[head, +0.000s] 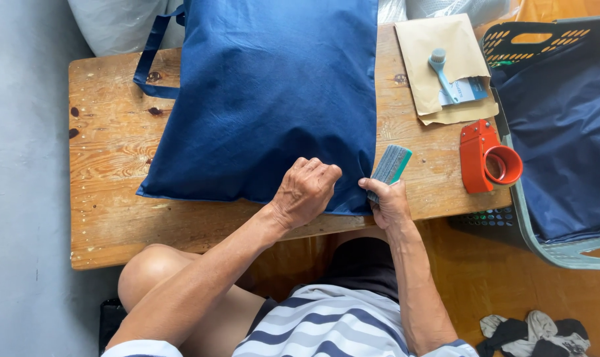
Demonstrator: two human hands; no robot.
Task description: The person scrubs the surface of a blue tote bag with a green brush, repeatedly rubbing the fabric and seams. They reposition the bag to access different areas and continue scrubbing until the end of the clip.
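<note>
A person's left hand, clenched, pins the near hem of a navy fabric bag flat on a wooden table, while the right hand grasps a grey-green block just beyond its fingertips, poised at the bag's corner.

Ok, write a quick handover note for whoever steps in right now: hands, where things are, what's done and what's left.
Left hand: fisted, pressing on the near edge of the blue fabric bag.
Right hand: gripping a small grey-green block at the bag's near right corner.
The bag lies flat on the wooden table. Red tape dispenser and a brown envelope with a small brush sit to the right, untouched. More dark blue fabric fills the basket.
Done and left: cannot tell.
</note>
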